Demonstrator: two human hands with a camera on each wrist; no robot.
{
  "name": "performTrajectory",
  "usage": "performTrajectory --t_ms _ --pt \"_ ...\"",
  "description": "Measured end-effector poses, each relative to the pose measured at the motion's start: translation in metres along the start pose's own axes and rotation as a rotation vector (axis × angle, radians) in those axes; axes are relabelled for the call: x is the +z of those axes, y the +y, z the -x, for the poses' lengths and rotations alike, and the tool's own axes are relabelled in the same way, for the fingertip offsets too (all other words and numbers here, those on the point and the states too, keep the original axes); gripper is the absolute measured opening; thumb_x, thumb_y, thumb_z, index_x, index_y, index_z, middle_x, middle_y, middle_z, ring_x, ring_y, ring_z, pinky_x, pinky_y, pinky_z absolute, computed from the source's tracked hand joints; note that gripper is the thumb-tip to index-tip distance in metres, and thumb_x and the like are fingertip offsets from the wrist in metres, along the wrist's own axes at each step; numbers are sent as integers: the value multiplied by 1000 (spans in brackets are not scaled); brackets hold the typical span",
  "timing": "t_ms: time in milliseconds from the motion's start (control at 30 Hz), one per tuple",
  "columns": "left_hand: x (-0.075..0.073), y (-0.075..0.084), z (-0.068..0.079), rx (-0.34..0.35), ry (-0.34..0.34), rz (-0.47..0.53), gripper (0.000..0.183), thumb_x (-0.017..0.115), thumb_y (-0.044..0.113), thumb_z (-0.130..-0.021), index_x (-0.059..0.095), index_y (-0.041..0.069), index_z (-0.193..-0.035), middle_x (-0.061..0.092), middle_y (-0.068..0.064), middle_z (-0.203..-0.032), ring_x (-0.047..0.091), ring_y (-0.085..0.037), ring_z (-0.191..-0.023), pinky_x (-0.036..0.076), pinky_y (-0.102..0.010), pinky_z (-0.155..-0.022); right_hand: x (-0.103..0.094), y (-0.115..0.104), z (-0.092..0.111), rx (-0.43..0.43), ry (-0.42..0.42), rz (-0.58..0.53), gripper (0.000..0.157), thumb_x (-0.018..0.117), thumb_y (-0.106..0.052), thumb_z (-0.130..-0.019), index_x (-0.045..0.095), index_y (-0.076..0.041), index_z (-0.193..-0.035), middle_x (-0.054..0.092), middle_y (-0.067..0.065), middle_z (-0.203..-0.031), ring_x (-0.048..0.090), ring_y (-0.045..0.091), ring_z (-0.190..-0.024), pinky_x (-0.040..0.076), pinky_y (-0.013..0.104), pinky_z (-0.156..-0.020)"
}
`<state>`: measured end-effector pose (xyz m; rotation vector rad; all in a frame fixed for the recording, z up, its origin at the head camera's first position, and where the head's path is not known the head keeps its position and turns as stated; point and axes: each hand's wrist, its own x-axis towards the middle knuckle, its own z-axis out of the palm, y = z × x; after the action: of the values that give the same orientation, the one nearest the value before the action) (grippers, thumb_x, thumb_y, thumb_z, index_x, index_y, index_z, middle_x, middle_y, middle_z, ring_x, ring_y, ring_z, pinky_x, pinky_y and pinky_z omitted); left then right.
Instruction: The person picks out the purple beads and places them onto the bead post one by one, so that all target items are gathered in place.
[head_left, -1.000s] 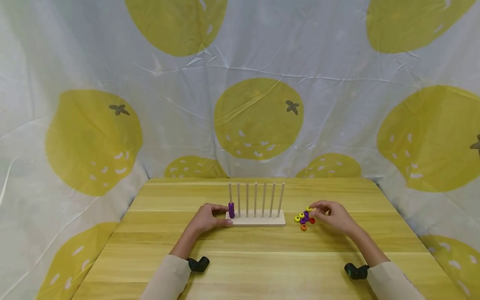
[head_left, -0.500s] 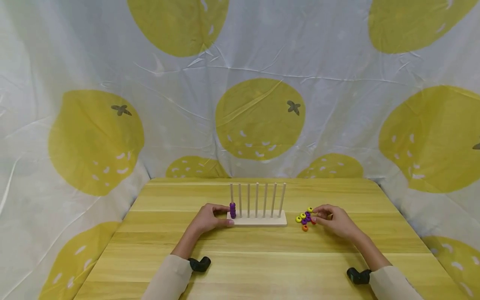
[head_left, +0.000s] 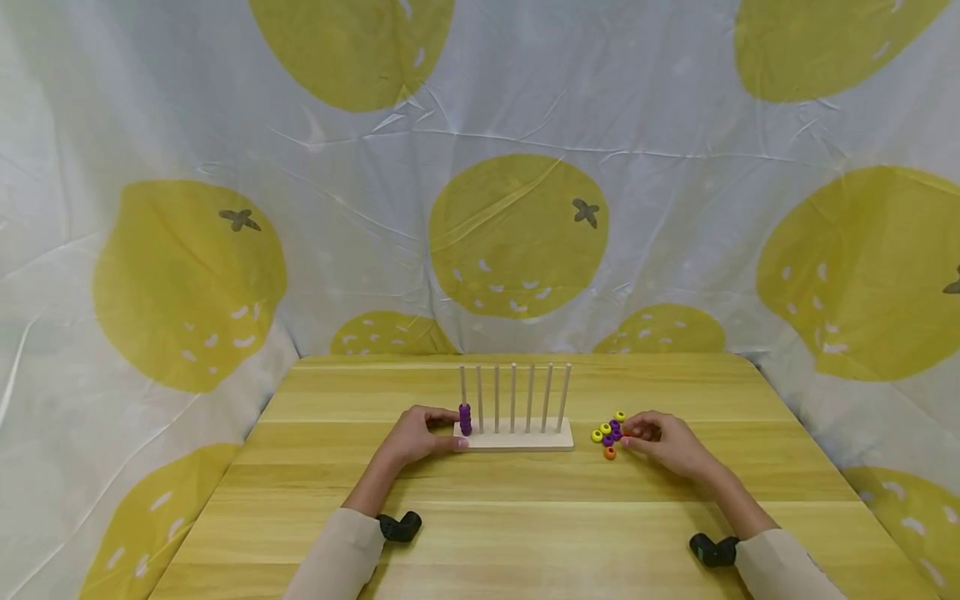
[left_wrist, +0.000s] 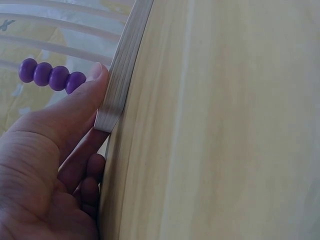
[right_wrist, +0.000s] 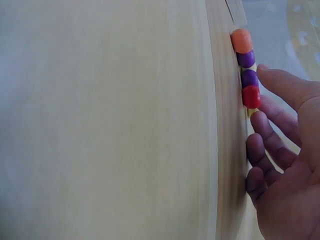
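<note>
Head view: one peg (head_left: 462, 383) holds purple beads (head_left: 465, 420).

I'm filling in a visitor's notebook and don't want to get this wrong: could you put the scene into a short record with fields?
Surface: wooden table
Board: pale peg board with seven upright pegs
Threaded: four purple beads on the leftmost peg; other six bare
Loose: yellow beads, loose purple beads, orange bead, red bead, right of the board
Left hand: grips the board's left end
Right hand: at the red bead; whether it pinches it is unclear
Backdrop: pale cloth with large yellow fruit print
</note>
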<state>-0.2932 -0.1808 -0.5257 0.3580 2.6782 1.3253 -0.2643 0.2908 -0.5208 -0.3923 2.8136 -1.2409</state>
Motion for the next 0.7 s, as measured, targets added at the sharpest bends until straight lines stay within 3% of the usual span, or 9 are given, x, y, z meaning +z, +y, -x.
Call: performTrajectory --t_ms 700 --pt "0 -1 0 16 -3 -10 55 92 42 -76 76 20 -124 75 -1 -123 67 -25 -120 53 -47 -105 10 3 -7 -17 8 39 25 80 -27 -92 79 -11 -111 63 0 -87 48 10 -71 39 24 -61"
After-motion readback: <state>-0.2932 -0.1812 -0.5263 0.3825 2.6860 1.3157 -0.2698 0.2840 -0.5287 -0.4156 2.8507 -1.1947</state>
